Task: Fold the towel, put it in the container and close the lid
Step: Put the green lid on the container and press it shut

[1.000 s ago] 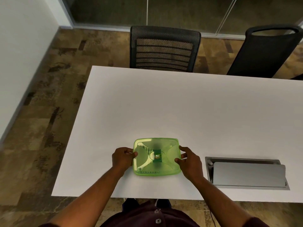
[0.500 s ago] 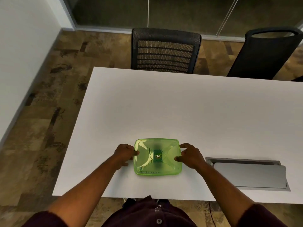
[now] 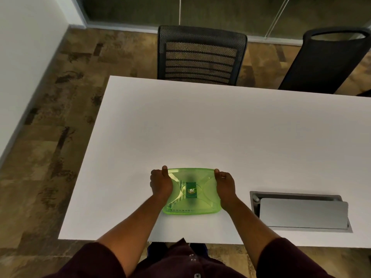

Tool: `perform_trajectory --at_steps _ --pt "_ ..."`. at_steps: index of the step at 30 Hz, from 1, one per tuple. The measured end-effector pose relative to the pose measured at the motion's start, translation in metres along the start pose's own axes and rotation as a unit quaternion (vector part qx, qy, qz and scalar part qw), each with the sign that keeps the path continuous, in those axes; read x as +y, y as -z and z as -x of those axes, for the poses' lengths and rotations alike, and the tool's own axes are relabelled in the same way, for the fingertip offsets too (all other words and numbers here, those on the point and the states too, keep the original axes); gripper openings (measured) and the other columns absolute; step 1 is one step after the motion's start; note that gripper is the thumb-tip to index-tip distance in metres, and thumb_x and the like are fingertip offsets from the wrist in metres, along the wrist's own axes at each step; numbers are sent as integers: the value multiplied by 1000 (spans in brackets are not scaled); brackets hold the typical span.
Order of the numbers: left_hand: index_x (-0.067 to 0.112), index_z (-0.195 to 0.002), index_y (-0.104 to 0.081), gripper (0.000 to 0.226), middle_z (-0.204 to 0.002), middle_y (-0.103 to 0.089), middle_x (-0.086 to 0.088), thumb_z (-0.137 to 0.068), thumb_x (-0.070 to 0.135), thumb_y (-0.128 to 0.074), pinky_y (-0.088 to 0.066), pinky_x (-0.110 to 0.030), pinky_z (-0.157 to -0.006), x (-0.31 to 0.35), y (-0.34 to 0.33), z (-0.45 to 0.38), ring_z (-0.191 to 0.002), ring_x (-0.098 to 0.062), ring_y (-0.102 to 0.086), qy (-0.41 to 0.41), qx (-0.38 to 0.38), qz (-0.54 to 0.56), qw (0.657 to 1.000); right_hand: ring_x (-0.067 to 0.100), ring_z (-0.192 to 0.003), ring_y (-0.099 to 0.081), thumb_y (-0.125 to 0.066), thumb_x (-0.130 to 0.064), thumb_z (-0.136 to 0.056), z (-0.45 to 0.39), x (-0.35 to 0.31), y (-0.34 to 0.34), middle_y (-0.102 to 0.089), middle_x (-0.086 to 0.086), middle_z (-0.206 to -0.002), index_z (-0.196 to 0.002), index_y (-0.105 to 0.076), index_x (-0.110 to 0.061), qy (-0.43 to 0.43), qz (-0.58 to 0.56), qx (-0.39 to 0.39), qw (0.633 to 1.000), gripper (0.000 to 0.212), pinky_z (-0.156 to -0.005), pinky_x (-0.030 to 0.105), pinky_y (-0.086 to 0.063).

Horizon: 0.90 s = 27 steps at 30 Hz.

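Two bare hands press on a translucent green plastic container (image 3: 191,191) with its lid on, near the front edge of the white rectangular table (image 3: 220,127); left hand (image 3: 161,182) curls over its left edge, right hand (image 3: 225,184) over its right edge; a dark shape inside is too blurred to identify

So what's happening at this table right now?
A person is pressing down on a green plastic container that sits near the front edge of a white table. The left hand is on the lid's left side and the right hand on its right side, thumbs up near the far corners. The green lid lies flat over the box, and a dark shape shows faintly through it. It looks like the lid is being pushed shut.
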<state>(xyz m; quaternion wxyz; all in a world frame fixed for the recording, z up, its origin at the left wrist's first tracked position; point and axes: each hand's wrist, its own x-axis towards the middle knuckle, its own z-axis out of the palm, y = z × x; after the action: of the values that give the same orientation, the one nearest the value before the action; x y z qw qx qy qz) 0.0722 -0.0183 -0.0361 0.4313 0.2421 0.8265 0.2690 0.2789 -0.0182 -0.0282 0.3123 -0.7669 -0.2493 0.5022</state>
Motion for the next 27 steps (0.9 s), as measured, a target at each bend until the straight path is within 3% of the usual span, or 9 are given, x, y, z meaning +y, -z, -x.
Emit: perform_trajectory --at_steps 4,7,13,16,19,21,23,25,27 --pt "6 -100 -48 39 -102 -60 -14 -104 44 -40 -41 -38 -83 -7 -5 -3 -106 -40 -60 14 7 46 999 14 -73 -46 -59 -26 -101 1 3 -6 -52 -1 -82 -90 -55 -9 -16 -42 20 999 21 -77 31 -41" --pt "12 -99 -45 30 -101 -56 -7 -103 42 -44 -40 -36 -84 -7 -10 -6 -108 -36 -60 36 8 74 997 14 -75 -47 -58 -28 -102 -2 6 -10 -53 0 -83 -87 -53 -12 -16 -41 32 999 23 -80 33 -42" --pt "9 -89 -44 32 -112 -61 -35 -102 38 -48 -49 -49 -90 -8 -11 -10 -108 -49 -59 35 7 89 995 18 -77 -46 -54 -36 -103 -8 13 -17 -48 -4 -76 -76 -46 -20 5 -2 54 999 33 -76 31 -39" --pt "13 -72 -40 40 -71 -51 -19 -102 38 -48 -43 -38 -68 -4 -8 -16 -76 -38 -51 14 -8 96 995 17 -68 -42 -54 -37 -103 -12 9 -17 -44 -6 -68 -67 -43 -22 18 12 55 998 41 -68 29 -37" --pt "16 -61 -41 49 -62 -42 -1 -102 42 -47 -34 -32 -60 6 1 -22 -65 -22 -42 -13 -55 80 995 12 -55 -35 -57 -37 -102 -17 -5 -14 -38 -10 -54 -53 -39 -25 36 13 52 998 53 -55 28 -31" --pt "11 -73 -57 43 -72 -55 -6 -102 41 -48 -42 -33 -69 9 10 -24 -71 -21 -50 -26 -84 72 994 14 -54 -32 -53 -42 -102 -18 -13 -9 -35 -8 -54 -52 -36 -23 29 19 42 999 57 -55 29 -28" --pt "6 -95 -68 32 -90 -66 -9 -100 35 -53 -47 -33 -79 5 19 -26 -84 -21 -58 -21 -100 80 992 18 -60 -38 -45 -48 -104 -16 -14 -1 -41 0 -60 -58 -47 -13 18 20 24 999 58 -60 30 -32" --pt "4 -108 -67 30 -102 -69 -15 -98 30 -56 -50 -36 -86 -8 29 -22 -90 -21 -59 -13 -89 77 993 21 -71 -47 -39 -52 -104 -9 -7 6 -53 2 -72 -73 -58 -10 8 46 24 999 55 -67 32 -38" --pt "5 -102 -62 35 -94 -66 -13 -98 39 -55 -53 -45 -90 -29 38 -10 -87 -23 -58 6 -61 50 997 21 -76 -50 -40 -56 -102 3 8 14 -55 -2 -77 -74 -53 -20 -2 70 26 997 48 -70 33 -40"
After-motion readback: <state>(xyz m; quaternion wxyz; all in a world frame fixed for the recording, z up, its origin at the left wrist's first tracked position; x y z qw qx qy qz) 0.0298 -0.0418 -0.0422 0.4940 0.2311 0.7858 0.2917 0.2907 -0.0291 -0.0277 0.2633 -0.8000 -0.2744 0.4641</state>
